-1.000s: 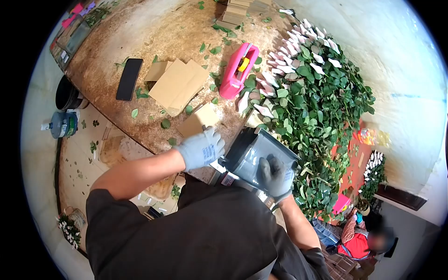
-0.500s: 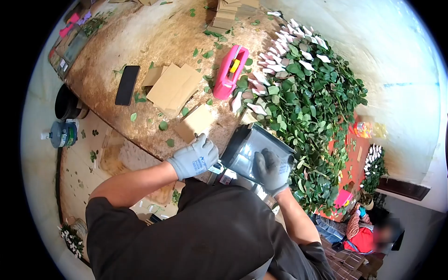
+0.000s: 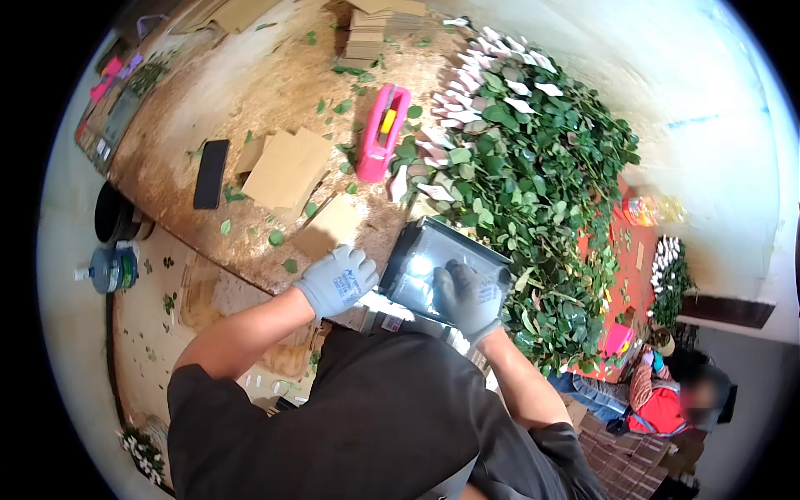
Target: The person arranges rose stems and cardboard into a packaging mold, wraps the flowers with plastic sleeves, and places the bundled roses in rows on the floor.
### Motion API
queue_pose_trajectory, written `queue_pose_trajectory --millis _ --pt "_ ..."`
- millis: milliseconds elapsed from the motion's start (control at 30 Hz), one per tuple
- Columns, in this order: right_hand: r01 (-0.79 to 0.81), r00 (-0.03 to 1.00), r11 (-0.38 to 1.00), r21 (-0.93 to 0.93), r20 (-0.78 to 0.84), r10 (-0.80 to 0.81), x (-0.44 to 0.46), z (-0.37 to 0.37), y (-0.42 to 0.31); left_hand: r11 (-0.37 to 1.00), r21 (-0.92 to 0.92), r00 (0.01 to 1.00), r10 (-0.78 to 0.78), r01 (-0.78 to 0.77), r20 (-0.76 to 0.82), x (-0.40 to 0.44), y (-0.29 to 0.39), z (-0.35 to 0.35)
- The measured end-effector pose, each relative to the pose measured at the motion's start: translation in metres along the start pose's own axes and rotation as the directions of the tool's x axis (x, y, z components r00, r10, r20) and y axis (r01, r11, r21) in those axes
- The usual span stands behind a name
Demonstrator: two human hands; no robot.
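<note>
My left hand (image 3: 340, 279), in a grey work glove, is at the table's front edge beside a square cardboard piece (image 3: 329, 227). Its fingers are curled, and anything inside them is hidden. Just right of it, a black-edged tray (image 3: 406, 240) with a shiny clear plastic surface (image 3: 417, 268) sits tilted against the table edge. My right hand (image 3: 469, 298), gloved too, rests on that plastic with its fingers stretched out. Beyond the tray lies a big pile of leafy rose stems (image 3: 542, 192), their heads in white-pink sleeves (image 3: 458, 92).
A pink tape dispenser (image 3: 383, 133), a stack of cardboard pieces (image 3: 287, 171) and a black phone (image 3: 212, 173) lie on the table (image 3: 192, 108), among scattered leaves. More cardboard (image 3: 367, 37) is stacked at the back. Another person (image 3: 658, 404) is at the lower right.
The view has shifted, so the table things appear further left. My left hand's fingers have curled down further, away from the cardboard piece. My right hand stays on the plastic.
</note>
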State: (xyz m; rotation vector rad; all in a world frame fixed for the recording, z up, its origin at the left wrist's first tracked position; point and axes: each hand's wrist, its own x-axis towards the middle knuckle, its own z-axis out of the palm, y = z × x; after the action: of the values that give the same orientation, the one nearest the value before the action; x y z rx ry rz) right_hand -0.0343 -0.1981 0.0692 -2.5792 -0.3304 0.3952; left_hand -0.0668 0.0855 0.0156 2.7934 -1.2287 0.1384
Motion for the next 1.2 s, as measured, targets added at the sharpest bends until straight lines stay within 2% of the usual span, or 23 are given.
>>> queue_pose_trajectory --millis 167,267,300,367,400,467,500,567,600,633,667,700,767,800,833,900,933,967,1033,1067,1100,1167,1200 --pt "0.020 1.000 0.997 -0.072 0.001 -0.020 -0.001 -0.006 -0.003 1.000 -0.017 0.991 -0.021 0.024 0.134 0.005 0.001 -0.004" --pt "0.035 0.999 0.998 -0.057 -0.026 -0.036 -0.003 -0.003 0.002 0.995 0.096 0.977 -0.012 -0.009 0.212 0.009 0.008 -0.018" --pt "0.063 0.992 0.998 0.007 -0.106 -0.062 -0.003 0.006 0.011 0.993 0.117 0.975 0.006 -0.033 0.223 0.009 0.004 -0.022" --pt "-0.002 0.992 0.999 0.043 -0.127 0.007 -0.008 0.006 0.008 0.994 0.093 0.902 -0.088 0.053 0.423 0.007 -0.002 -0.045" --pt "0.002 0.986 0.996 0.091 -0.169 0.013 -0.011 0.003 0.006 0.995 0.101 0.907 -0.041 -0.001 0.420 0.002 -0.004 -0.051" --pt "0.019 0.977 0.988 0.153 -0.212 0.014 -0.016 0.002 0.008 0.980 -0.123 0.944 -0.110 0.154 0.312 -0.003 -0.011 -0.063" --pt "0.068 0.956 0.987 0.148 -0.293 -0.022 -0.019 0.000 0.006 0.987 -0.114 0.947 -0.077 0.118 0.312 0.009 -0.010 -0.078" --pt "0.131 0.935 0.964 0.232 -0.352 -0.042 -0.022 0.011 0.015 0.762 -0.593 0.961 -0.146 0.260 0.234 0.032 0.011 -0.104" --pt "0.126 0.928 0.962 0.242 -0.372 -0.028 -0.024 0.012 0.017 0.775 -0.583 0.964 -0.126 0.244 0.236 0.044 0.022 -0.104" --pt "0.149 0.927 0.945 0.290 -0.374 -0.031 -0.026 0.013 0.020 0.536 -0.806 0.968 -0.150 0.251 0.202 0.055 0.034 -0.098" --pt "0.172 0.926 0.926 0.337 -0.377 -0.035 -0.028 0.013 0.021 0.401 -0.883 0.968 -0.157 0.242 0.194 0.066 0.041 -0.089" --pt "0.170 0.919 0.922 0.348 -0.395 -0.020 -0.029 0.011 0.024 0.257 -0.940 0.969 -0.164 0.224 0.186 0.077 0.049 -0.081" --pt "0.058 0.987 0.737 0.674 -0.151 0.060 -0.032 0.004 0.032 0.217 -0.946 0.960 -0.197 0.241 0.200 0.096 0.058 -0.060" --pt "0.149 0.971 0.628 0.764 -0.233 0.054 -0.037 -0.001 0.030 0.227 -0.944 0.962 -0.184 0.239 0.200 0.101 0.060 -0.049" --pt "0.154 0.968 0.624 0.766 -0.244 0.060 -0.043 -0.010 0.028 0.193 -0.951 0.956 -0.216 0.243 0.200 0.104 0.062 -0.039" --pt "0.091 0.987 0.577 0.812 -0.149 0.054 -0.056 -0.020 0.024 0.167 -0.952 0.946 -0.246 0.255 0.210 0.105 0.064 -0.029" --pt "0.121 0.992 0.408 0.905 -0.124 -0.019 -0.061 -0.004 0.023 0.116 -0.977 0.957 -0.249 0.181 0.147 0.105 0.064 -0.027" --pt "0.279 0.958 0.719 0.636 -0.236 -0.163 -0.062 0.000 0.025 0.065 -0.992 0.963 -0.257 0.104 0.085 0.105 0.063 -0.024" --pt "0.216 0.969 0.905 0.366 -0.193 -0.153 -0.068 0.015 0.004 0.134 -0.986 0.966 -0.252 0.098 0.062 0.105 0.059 -0.014" --pt "0.118 0.989 0.905 0.409 -0.131 -0.070 -0.064 0.017 -0.005 0.167 -0.981 0.972 -0.228 0.101 0.061 0.104 0.059 -0.011" --pt "0.123 0.988 0.902 0.414 -0.140 -0.071 -0.056 0.024 -0.006 0.200 -0.975 0.977 -0.204 0.100 0.058 0.105 0.059 -0.011" --pt "0.071 0.965 0.863 0.499 -0.252 0.066 -0.044 0.039 -0.002 0.402 -0.900 0.983 -0.134 0.168 0.123 0.111 0.065 -0.037" --pt "0.043 0.979 0.759 0.650 -0.177 0.097 -0.043 0.026 0.002 0.494 -0.863 0.990 -0.134 0.107 0.047 0.116 0.070 -0.040"
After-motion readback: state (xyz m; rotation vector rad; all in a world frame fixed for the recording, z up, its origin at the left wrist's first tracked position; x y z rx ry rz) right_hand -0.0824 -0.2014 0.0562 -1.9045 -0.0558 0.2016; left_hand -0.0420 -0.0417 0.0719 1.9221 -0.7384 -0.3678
